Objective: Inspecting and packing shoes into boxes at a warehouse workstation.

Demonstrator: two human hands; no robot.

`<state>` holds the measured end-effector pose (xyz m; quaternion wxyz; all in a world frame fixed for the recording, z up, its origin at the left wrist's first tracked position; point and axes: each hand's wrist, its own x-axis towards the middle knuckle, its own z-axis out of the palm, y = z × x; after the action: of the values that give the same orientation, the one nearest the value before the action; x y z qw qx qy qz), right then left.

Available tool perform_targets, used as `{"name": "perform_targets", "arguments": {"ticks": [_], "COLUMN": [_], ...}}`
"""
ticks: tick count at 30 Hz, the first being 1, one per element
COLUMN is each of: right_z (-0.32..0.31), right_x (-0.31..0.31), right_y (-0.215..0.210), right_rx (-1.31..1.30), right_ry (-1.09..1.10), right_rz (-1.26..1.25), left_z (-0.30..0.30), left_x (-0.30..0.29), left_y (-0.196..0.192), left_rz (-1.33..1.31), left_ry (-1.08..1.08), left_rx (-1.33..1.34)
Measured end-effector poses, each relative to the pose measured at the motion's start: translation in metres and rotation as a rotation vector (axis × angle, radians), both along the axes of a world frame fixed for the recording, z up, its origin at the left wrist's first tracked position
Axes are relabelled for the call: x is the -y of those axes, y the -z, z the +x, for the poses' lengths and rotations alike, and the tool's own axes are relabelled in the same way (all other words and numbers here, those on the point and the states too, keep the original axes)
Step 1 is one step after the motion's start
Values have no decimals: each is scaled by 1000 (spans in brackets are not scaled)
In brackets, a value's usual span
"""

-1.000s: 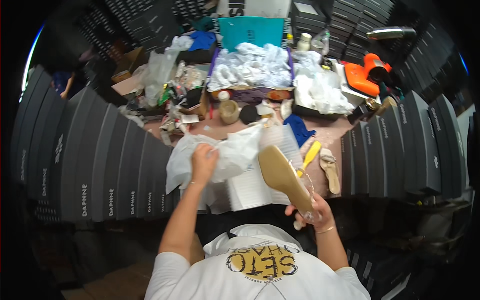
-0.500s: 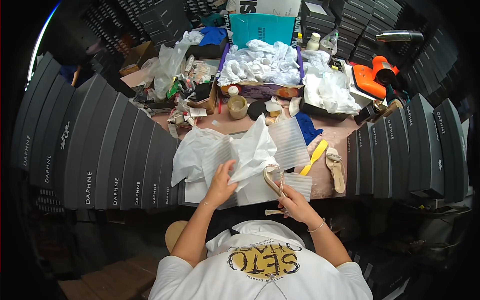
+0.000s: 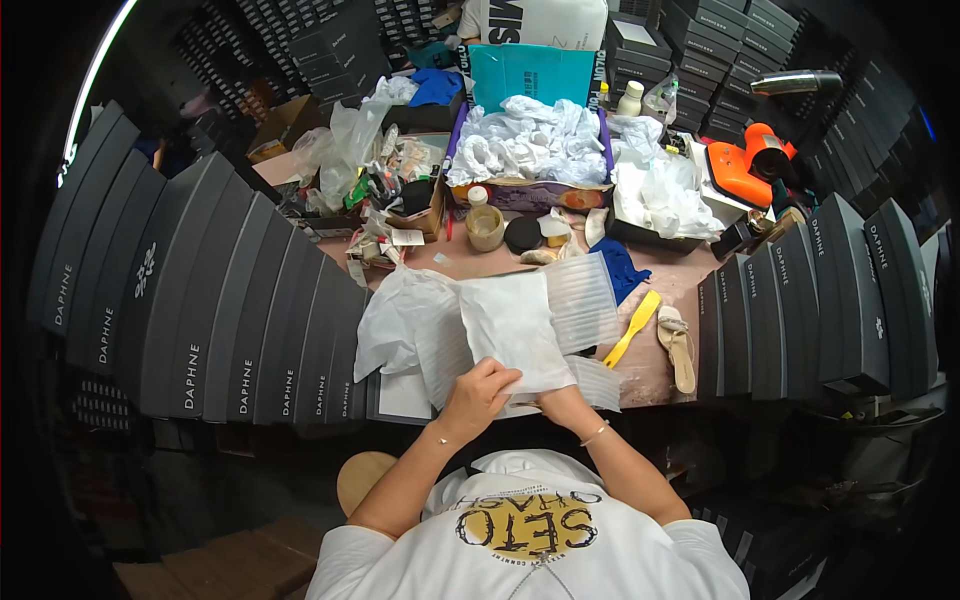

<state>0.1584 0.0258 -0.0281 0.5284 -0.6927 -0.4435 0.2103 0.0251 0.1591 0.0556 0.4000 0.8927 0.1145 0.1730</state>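
My left hand (image 3: 482, 393) and my right hand (image 3: 562, 405) are close together at the near edge of the table. Both grip the lower end of a white cloth bag (image 3: 515, 330) that lies flat across ribbed translucent sheets (image 3: 588, 298). My right hand's fingers are partly hidden under the bag's edge. More crumpled white wrapping (image 3: 398, 318) lies just left of the bag. A single tan sandal (image 3: 682, 345) and a yellow flat tool (image 3: 632, 328) rest on the brown tabletop (image 3: 650, 375) to the right of my hands.
Rows of black shoe boxes stand on the left (image 3: 200, 310) and on the right (image 3: 820, 290). At the back are a box of white bags (image 3: 535, 150), an orange tool (image 3: 745, 165), a small jar (image 3: 485, 226), a blue cloth (image 3: 615, 268) and clutter.
My right hand held a tan shoe up beside the bag; now the shoe is out of sight and both hands have come together low on the bag, which lies flatter.
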Motion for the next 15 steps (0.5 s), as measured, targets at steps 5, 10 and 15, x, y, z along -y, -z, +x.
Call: {"name": "perform_targets", "arguments": {"ticks": [5, 10, 15], "right_z": [-1, -3, 18], "right_x": [6, -52, -57], "right_y": [-4, -10, 1], "right_rx": [-1268, -1195, -1008], "right_ry": [148, 202, -6], "right_rz": [140, 375, 231], "left_z": [-13, 15, 21], "left_x": [-4, 44, 66], "left_y": [29, 19, 18], "left_rz": [-30, 78, -9], "left_ry": [-308, 18, 76], "left_rx": [97, 287, 232]}}
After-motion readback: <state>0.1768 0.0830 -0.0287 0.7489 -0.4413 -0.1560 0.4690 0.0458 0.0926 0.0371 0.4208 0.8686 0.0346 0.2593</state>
